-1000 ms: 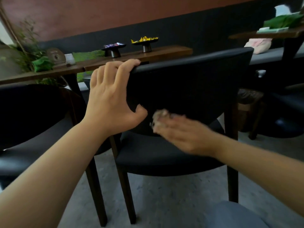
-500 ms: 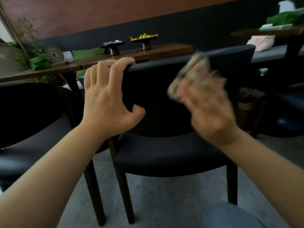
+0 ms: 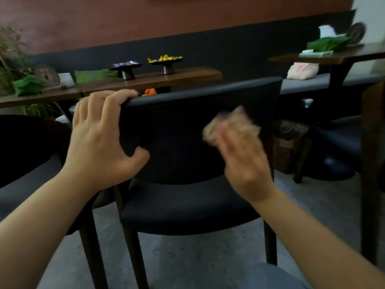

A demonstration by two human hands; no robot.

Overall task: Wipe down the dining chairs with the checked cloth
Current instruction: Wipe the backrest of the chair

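Note:
A black dining chair [image 3: 183, 130] stands in front of me with its backrest toward me. My left hand [image 3: 100, 134] grips the top left corner of the backrest, fingers curled over the rim and thumb on the near face. My right hand [image 3: 241, 159] holds the bunched checked cloth [image 3: 231, 126] against the right half of the backrest. Hand and cloth are blurred with motion, so the cloth's pattern is hard to make out.
A second dark chair [image 3: 27, 147] stands at the left, another [image 3: 337, 138] at the right by a wooden table leg [image 3: 370, 163]. A long wooden table [image 3: 145, 80] behind carries two small footed dishes [image 3: 164, 63]. A woven bin [image 3: 289, 142] sits on the grey floor.
My right hand swept the cloth from low on the backrest up to its top edge, then came partway down to mid-height. My left hand kept its grip on the corner.

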